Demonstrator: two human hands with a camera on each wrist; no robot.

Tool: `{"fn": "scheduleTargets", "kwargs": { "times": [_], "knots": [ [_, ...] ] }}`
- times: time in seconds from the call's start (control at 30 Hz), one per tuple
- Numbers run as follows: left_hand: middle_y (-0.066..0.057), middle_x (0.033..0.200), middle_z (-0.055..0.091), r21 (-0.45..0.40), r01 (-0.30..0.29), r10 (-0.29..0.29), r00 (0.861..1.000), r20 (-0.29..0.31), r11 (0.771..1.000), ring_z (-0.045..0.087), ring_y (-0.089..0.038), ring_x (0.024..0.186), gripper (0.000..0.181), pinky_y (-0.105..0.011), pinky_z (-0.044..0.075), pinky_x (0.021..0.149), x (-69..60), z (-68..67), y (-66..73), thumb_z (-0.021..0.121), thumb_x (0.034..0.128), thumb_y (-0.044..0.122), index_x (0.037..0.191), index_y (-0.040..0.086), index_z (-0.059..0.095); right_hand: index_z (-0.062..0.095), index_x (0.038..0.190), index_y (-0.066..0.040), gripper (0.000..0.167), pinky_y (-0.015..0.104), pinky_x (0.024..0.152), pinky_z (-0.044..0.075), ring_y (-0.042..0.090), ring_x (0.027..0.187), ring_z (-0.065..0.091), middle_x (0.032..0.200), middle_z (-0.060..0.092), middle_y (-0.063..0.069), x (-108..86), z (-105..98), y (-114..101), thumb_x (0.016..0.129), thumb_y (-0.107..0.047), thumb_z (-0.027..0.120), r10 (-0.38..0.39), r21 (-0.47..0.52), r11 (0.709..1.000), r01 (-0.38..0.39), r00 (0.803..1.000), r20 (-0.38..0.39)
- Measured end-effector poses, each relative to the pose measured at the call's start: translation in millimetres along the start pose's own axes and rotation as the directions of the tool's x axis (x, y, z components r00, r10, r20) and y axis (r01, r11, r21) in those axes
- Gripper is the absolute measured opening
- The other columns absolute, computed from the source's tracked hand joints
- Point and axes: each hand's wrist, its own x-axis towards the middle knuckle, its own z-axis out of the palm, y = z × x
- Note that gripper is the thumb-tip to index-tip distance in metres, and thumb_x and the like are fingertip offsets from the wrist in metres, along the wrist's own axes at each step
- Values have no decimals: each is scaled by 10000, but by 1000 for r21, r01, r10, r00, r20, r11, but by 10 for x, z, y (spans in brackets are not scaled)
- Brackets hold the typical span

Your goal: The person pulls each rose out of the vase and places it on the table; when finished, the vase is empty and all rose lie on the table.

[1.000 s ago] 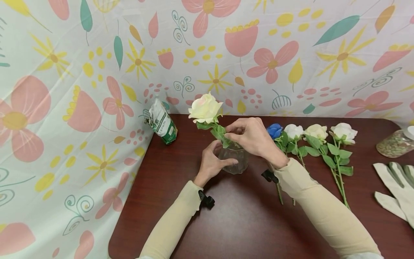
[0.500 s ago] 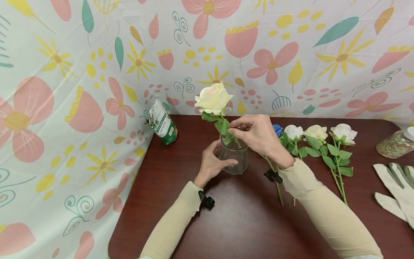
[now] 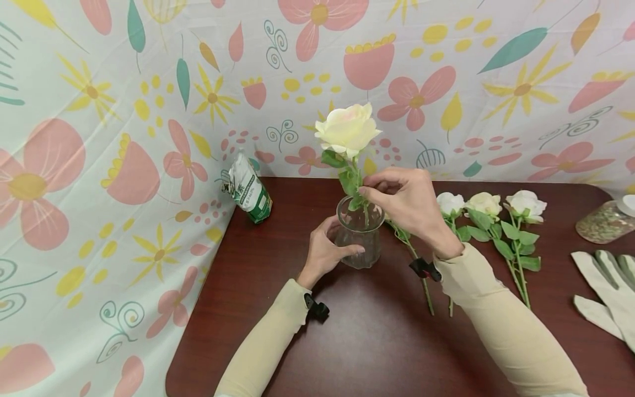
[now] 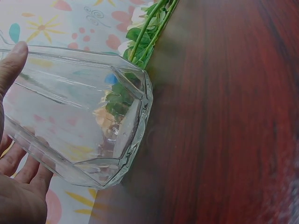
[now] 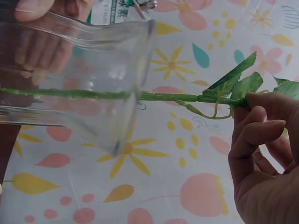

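A pale cream rose (image 3: 347,130) with green leaves stands nearly upright over a clear glass vase (image 3: 366,247). My left hand (image 3: 324,251) grips the vase's side, thumb at the front. In the left wrist view the vase (image 4: 70,107) looks faceted, with a thick base. My right hand (image 3: 412,207) pinches the rose's stem just below the leaves, above the rim. The right wrist view shows the stem (image 5: 163,96) running through the vase's mouth and down inside the glass.
Right of the vase lie white and cream roses (image 3: 483,204) with long stems, one partly behind my right hand. Farther right are a seed-filled jar (image 3: 602,223) and white-green gloves (image 3: 605,292). A green-white packet (image 3: 251,190) stands back left; patterned cloth (image 3: 198,138) hangs behind.
My right hand has moved right and slightly up with the rose, whose bloom has risen and straightened. The blue rose is now hidden behind that hand. My left hand stays on the vase.
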Motion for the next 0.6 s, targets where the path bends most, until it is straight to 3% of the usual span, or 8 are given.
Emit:
{"fn": "scheduleTargets", "kwargs": {
  "times": [0.17, 0.4, 0.6],
  "knots": [
    [-117, 1378, 747, -13, -13, 13, 1000, 2, 1000, 701, -292, 1315, 756, -535, 587, 1129, -4, 4, 4, 1011, 762, 127, 1441, 149, 680, 858, 908, -38, 78, 117, 616, 509, -33, 645, 649, 847, 814, 74, -6, -69, -65, 903, 32, 824, -19, 25, 999, 20, 999, -51],
    [-110, 1351, 757, -12, -19, 19, 1000, -7, 1000, 709, -265, 1295, 745, -524, 590, 1125, -12, 11, 8, 1015, 748, 126, 1419, 166, 694, 848, 926, 6, 79, 138, 555, 475, -7, 565, 615, 766, 707, -300, -16, -209, -187, 902, 61, 798, -35, 63, 997, 44, 990, -136],
    [-76, 1344, 761, 1, -26, 26, 1000, -14, 1000, 708, -230, 1312, 744, -469, 577, 1159, -18, 9, 4, 1023, 734, 123, 1402, 166, 697, 827, 904, 38, 55, 144, 583, 501, -15, 572, 630, 706, 695, -251, -17, -348, -308, 889, 78, 792, -44, 91, 994, 66, 975, -219]
  ]
}}
